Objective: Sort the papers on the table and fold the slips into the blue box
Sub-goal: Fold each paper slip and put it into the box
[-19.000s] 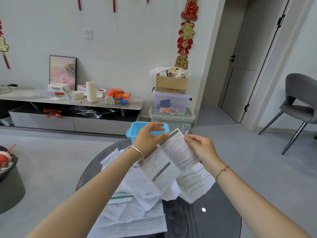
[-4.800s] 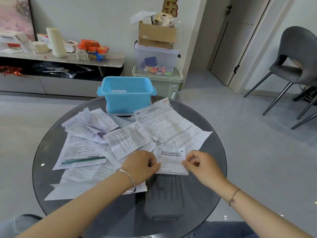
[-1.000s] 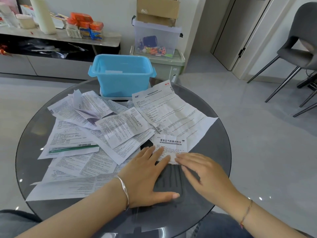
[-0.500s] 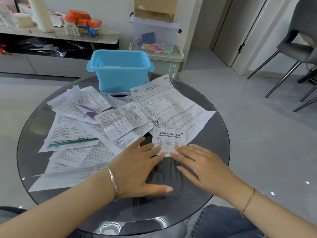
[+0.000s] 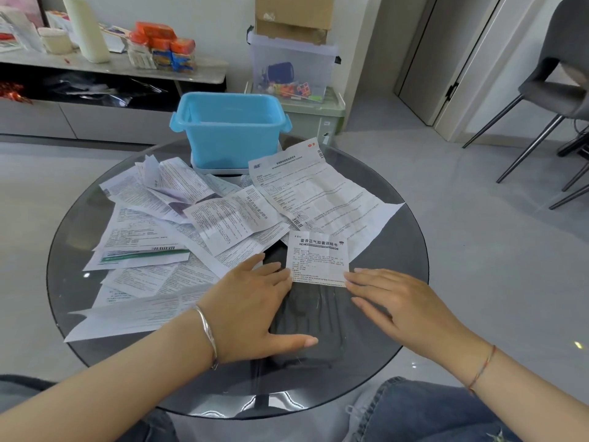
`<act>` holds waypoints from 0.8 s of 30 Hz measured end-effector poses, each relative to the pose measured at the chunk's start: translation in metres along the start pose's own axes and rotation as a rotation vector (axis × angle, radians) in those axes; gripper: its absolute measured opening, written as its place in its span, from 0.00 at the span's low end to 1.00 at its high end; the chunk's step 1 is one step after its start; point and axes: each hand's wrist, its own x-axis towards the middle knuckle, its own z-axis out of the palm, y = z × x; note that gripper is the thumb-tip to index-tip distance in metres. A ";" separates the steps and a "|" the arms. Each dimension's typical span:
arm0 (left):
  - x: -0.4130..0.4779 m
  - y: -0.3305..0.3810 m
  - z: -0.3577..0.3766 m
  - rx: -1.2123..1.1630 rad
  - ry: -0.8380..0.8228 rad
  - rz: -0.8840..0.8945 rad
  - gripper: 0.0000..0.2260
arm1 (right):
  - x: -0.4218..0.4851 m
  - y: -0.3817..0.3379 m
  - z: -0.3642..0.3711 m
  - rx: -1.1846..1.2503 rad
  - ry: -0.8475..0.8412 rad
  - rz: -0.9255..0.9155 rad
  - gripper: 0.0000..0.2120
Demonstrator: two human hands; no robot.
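Slid slightly apart since before, left hand [image 5: 251, 307] and right hand [image 5: 401, 307] lie flat, fingers [image 5: 369, 275] released, seemingly just touching the lower corners of the slip [image 5: 315, 260] on the worktop [image 5: 392, 250], well short of the box [image 5: 229, 138].

Across the room from me a low cabinet [image 5: 95, 119] runs along the wall, and its pale top is crowded. A tall cream cylinder [image 5: 86, 27] stands there with a small round tub [image 5: 55, 42] just beside it on the left, and a heap of orange packets [image 5: 159, 36] sits further right. Something red and glittery [image 5: 11, 90] lies on the dark shelf underneath, at the far left. Right of the cabinet I see three containers stacked: a pale green bin [image 5: 315, 114] at the bottom, a clear lidded bin [image 5: 293, 68] holding bright small toys, and a cardboard box [image 5: 293, 17] on top. Further right is a grey door [image 5: 420, 49], and a grey chair [image 5: 557, 84] on thin metal legs stands on the grey floor [image 5: 494, 250].
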 end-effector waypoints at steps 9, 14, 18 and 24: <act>0.002 -0.004 0.001 -0.065 0.022 0.027 0.38 | 0.032 -0.004 0.003 -0.147 -0.041 -0.105 0.19; -0.002 -0.006 0.006 -0.051 0.050 0.001 0.34 | 0.043 -0.004 0.012 -0.157 0.027 -0.222 0.10; -0.001 -0.007 0.009 -0.091 0.030 -0.035 0.33 | 0.044 -0.004 0.009 -0.106 0.038 -0.164 0.26; 0.000 -0.004 0.002 -0.166 0.060 -0.071 0.25 | 0.025 -0.012 -0.006 -0.021 0.158 -0.224 0.14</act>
